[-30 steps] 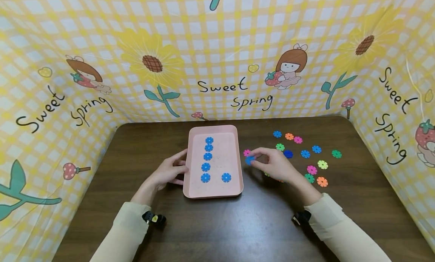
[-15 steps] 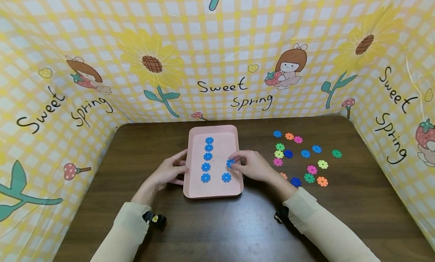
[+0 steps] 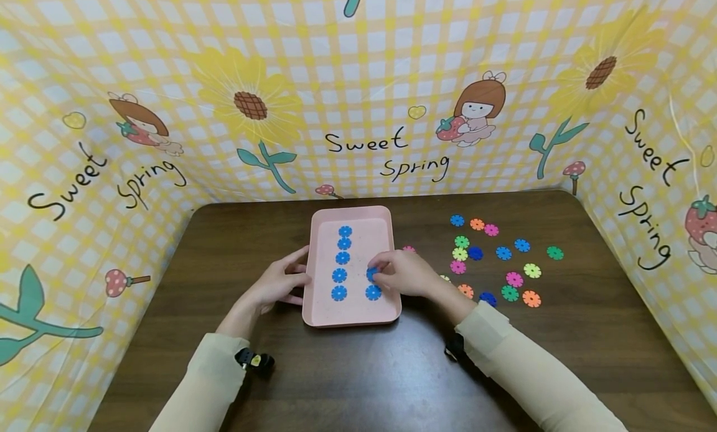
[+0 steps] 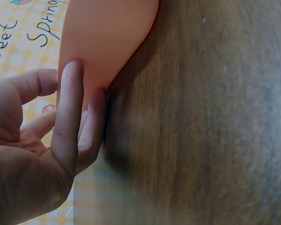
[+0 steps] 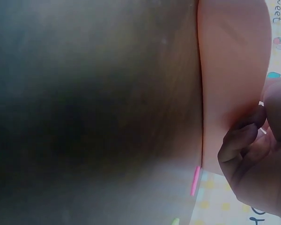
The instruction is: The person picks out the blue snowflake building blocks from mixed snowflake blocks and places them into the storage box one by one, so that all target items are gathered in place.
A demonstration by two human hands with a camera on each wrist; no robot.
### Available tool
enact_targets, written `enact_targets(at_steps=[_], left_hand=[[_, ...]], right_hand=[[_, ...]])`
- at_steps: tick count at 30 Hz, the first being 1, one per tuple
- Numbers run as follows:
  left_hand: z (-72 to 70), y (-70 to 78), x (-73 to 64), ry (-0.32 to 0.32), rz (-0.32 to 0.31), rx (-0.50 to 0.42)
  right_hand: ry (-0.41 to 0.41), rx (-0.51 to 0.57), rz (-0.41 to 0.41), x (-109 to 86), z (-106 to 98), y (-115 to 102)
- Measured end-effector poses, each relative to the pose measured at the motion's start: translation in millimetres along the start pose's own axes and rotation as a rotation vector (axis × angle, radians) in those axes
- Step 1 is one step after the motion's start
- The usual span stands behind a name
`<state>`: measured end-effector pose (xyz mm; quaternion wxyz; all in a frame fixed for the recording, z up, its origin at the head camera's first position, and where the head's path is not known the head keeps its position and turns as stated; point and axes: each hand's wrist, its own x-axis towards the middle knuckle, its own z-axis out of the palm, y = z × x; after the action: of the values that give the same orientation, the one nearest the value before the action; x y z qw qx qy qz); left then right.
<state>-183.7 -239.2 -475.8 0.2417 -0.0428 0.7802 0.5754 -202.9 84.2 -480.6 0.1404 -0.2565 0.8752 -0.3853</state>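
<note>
In the head view a pink tray (image 3: 358, 317) holds a column of several blue snowflake discs (image 3: 342, 258) and one more blue disc (image 3: 373, 293) at its lower right. My right hand (image 3: 411, 275) reaches over the tray's right rim. Its thumb and fingertips pinch another blue snowflake disc (image 3: 371, 274), just above that lower-right one and partly covered by the fingers. My left hand (image 3: 280, 282) rests at the tray's left side. In the left wrist view the fingers (image 4: 69, 108) lie against the tray's outer wall (image 4: 107, 37), not curled round it.
Snowflake discs in several colours lie scattered on the brown table (image 3: 347, 382) right of the tray, among them a green disc (image 3: 555, 253) and an orange disc (image 3: 531, 299). A pink disc (image 3: 409, 249) is close to the tray's right rim. Patterned cloth (image 3: 358, 108) surrounds the table's back and sides.
My right hand has moved left from beside the tray to over it, carrying the blue snowflake disc, then slightly lower toward the lower-right disc. My left hand has stayed put.
</note>
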Motion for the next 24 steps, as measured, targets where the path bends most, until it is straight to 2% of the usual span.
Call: enact_targets(at_steps=[4, 12, 17, 24], left_hand=[[-0.8, 0.5, 0.3, 0.000, -0.005, -0.002], [-0.4, 0.7, 0.2, 0.002, -0.004, -0.003], [0.2, 0.8, 0.1, 0.000, -0.010, -0.008], [0.1, 1.9, -1.0, 0.000, -0.013, -0.008]], right_hand=[[-0.001, -0.020, 0.011, -0.2, -4.6, -1.7], [0.113, -0.051, -0.007, -7.5, -23.2, -1.8], [0.172, -0.018, 0.018, -19.7, -39.5, 1.0], [0.239, -0.016, 0.054, -41.1, -65.1, 15.7]])
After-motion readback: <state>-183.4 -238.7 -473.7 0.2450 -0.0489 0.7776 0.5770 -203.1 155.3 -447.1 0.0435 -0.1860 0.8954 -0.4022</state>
